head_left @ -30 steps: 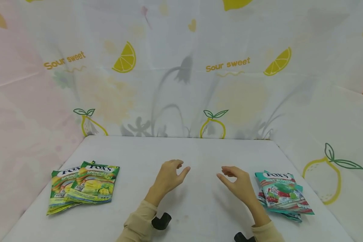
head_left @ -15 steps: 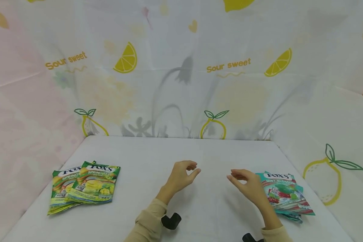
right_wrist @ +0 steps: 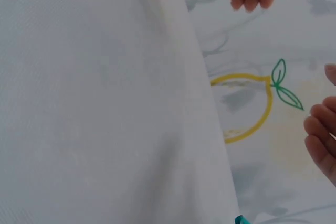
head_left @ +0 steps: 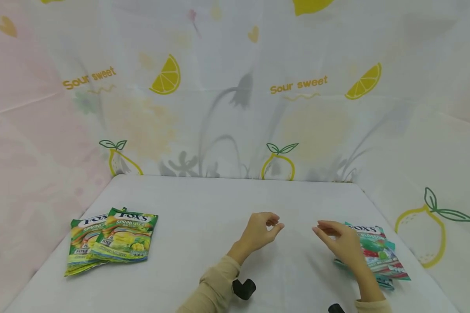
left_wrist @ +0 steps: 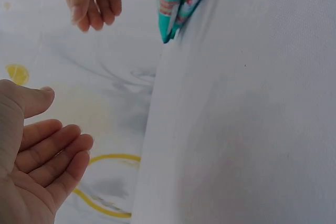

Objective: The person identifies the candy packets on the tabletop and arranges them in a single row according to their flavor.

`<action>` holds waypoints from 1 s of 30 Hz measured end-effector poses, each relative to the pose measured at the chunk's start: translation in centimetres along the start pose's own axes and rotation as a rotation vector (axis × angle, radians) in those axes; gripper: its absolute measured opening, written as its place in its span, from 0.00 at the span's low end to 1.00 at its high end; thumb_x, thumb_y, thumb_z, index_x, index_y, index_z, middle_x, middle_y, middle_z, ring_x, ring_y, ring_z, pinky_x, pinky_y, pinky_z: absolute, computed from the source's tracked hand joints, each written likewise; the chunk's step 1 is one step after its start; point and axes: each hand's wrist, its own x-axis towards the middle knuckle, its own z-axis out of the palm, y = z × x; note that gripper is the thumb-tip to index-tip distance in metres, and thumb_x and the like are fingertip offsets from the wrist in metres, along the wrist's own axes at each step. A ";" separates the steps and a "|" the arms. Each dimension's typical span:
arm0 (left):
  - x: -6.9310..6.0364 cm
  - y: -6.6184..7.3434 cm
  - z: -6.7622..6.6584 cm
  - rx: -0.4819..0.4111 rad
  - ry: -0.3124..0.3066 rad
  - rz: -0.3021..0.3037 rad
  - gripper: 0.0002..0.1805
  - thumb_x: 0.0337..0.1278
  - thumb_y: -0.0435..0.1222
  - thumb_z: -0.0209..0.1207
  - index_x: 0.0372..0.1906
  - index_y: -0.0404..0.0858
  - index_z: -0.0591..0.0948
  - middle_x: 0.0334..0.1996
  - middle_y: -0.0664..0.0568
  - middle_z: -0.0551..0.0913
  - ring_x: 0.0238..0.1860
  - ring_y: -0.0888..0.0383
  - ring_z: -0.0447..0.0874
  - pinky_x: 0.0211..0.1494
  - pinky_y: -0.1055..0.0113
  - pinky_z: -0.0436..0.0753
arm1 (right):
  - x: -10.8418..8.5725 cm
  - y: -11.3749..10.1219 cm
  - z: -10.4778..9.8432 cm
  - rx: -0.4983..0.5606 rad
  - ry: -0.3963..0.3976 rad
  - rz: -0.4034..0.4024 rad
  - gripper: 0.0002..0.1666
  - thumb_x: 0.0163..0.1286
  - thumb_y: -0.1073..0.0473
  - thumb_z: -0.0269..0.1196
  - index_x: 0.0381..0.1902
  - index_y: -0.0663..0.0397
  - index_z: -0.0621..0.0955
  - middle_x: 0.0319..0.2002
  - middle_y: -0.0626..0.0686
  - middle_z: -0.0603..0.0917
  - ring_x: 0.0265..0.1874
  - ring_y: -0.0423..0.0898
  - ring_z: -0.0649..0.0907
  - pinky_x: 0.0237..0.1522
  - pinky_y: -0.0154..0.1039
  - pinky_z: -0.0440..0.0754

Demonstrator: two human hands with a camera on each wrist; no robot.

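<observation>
Above the table, right of its middle, my left hand [head_left: 258, 230] hangs with fingers loosely bent and holds nothing. Facing it, my right hand [head_left: 342, 241] is likewise bare, with a gap between thumb and fingers. It passes in front of the teal Fox's Mint Blossom candy bags [head_left: 380, 256], which lie stacked at the table's right and are partly hidden by it. A teal bag corner [left_wrist: 173, 9] shows in the left wrist view. At the table's left lie overlapping green-yellow Fox's Spring Tea candy bags [head_left: 125, 237], away from both hands.
The white table [head_left: 203, 208] ends at a fabric backdrop [head_left: 219, 65] printed with lemons, which also rises on both sides. A black wrist-worn piece [head_left: 244, 289] sits under the left wrist, and another black piece [head_left: 336, 308] by the right.
Both hands have moved to the right, the right one further across the mint bags. The bags lie as before. The whole head view has shifted slightly.
</observation>
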 end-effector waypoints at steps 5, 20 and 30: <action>0.5 0.4 1.6 -0.016 -0.009 -0.011 0.09 0.53 0.32 0.63 0.35 0.28 0.83 0.31 0.43 0.86 0.31 0.59 0.84 0.37 0.79 0.78 | -0.1 0.1 -0.9 -0.061 -0.004 0.065 0.11 0.53 0.70 0.69 0.36 0.65 0.84 0.30 0.58 0.86 0.29 0.28 0.80 0.32 0.20 0.76; 2.2 1.6 5.7 0.019 -0.092 -0.014 0.10 0.55 0.35 0.63 0.35 0.30 0.84 0.26 0.51 0.85 0.27 0.68 0.79 0.34 0.83 0.74 | -0.4 0.9 -3.3 -0.088 0.045 0.079 0.09 0.52 0.73 0.68 0.34 0.69 0.83 0.30 0.64 0.85 0.27 0.23 0.78 0.31 0.17 0.74; 3.2 3.2 8.4 0.031 -0.155 -0.030 0.11 0.55 0.37 0.63 0.36 0.31 0.85 0.26 0.53 0.85 0.26 0.71 0.77 0.32 0.86 0.71 | -1.1 2.5 -5.4 -0.122 0.084 0.108 0.10 0.54 0.69 0.68 0.35 0.68 0.84 0.29 0.57 0.87 0.27 0.19 0.76 0.28 0.16 0.73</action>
